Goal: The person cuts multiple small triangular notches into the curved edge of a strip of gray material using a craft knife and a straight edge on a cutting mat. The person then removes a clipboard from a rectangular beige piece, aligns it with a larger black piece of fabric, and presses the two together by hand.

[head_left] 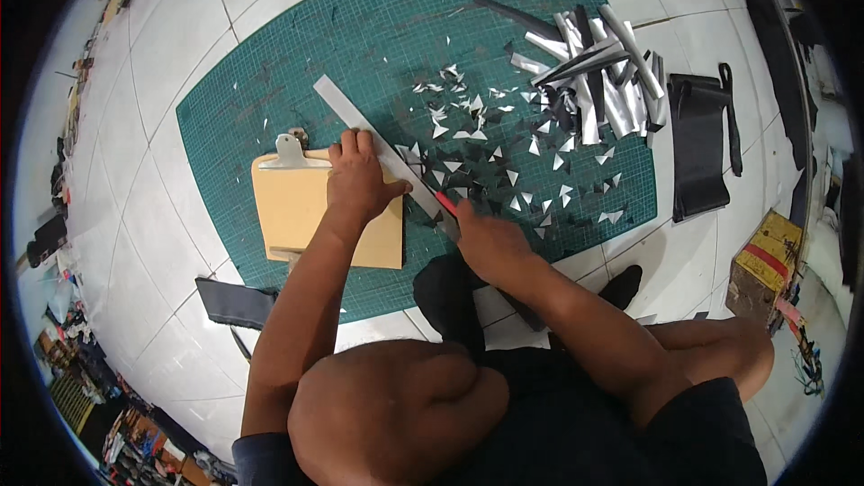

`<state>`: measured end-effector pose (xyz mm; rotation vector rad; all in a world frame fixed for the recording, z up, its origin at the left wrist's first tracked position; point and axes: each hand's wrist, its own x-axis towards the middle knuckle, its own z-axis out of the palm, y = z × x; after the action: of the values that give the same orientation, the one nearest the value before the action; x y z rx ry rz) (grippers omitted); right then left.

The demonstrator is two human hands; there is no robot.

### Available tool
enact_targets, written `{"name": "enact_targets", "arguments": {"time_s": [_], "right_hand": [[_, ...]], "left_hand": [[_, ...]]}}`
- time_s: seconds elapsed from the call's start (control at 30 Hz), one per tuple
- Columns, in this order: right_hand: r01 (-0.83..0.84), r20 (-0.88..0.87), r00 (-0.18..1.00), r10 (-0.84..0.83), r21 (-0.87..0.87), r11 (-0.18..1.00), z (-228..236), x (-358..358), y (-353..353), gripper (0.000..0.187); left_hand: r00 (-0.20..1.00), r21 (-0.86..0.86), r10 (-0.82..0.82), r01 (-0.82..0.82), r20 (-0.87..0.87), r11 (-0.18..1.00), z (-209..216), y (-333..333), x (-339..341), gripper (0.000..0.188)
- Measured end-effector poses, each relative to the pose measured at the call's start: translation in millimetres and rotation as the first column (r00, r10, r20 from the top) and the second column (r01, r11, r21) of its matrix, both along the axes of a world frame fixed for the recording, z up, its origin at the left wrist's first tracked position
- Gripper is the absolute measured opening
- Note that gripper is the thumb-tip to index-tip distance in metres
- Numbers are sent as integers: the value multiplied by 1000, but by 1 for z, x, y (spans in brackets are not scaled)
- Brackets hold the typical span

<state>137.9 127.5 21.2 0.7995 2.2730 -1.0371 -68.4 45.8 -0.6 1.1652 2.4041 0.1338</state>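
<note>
My left hand (356, 182) presses a long flat metal ruler (339, 101) down, its thumb and fingers along the ruler's edge. The ruler slants from upper left to lower right across a green cutting mat (297, 54). In my right hand (497, 245) is a red cutter (446, 202), held against the ruler's lower right part; its blade is too small to make out. Under my left wrist lies a tan clipboard (292, 200) with a metal clip. Small black and silver triangular scraps (472, 106) are scattered over the mat to the ruler's right.
A heap of black and silver strips (614, 81) lies at the mat's upper right. Beyond the mat's right edge are a folded black sheet (700, 148) and a worn yellow box (768, 256). A dark fabric piece (234, 303) rests at lower left. My knees and feet are close below.
</note>
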Motion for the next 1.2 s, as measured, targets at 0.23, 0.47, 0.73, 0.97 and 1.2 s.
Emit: {"name": "enact_targets", "arguments": {"time_s": [0.23,0.47,0.73,0.97,1.2], "right_hand": [[210,-138,967,-214,-40,977,5,-12,-2,35],[345,-467,847,-256,116,931,-46,12,-16,44],[370,-285,905,-315,164,915,-40,26,42,38],[393,-323,881,-346,92,915,-41,36,26,29],[424,-277,854,-441,-121,897,-26,26,31,45]], "left_hand": [[1000,21,19,-19,-16,1000,5,-3,2,88],[995,155,90,-83,-34,984,-3,-22,13,91],[854,371,421,-301,-304,878,-25,-60,4,92],[896,388,411,-323,-169,863,-36,-74,-15,104],[953,439,289,-222,-90,871,-32,-78,-43,100]]}}
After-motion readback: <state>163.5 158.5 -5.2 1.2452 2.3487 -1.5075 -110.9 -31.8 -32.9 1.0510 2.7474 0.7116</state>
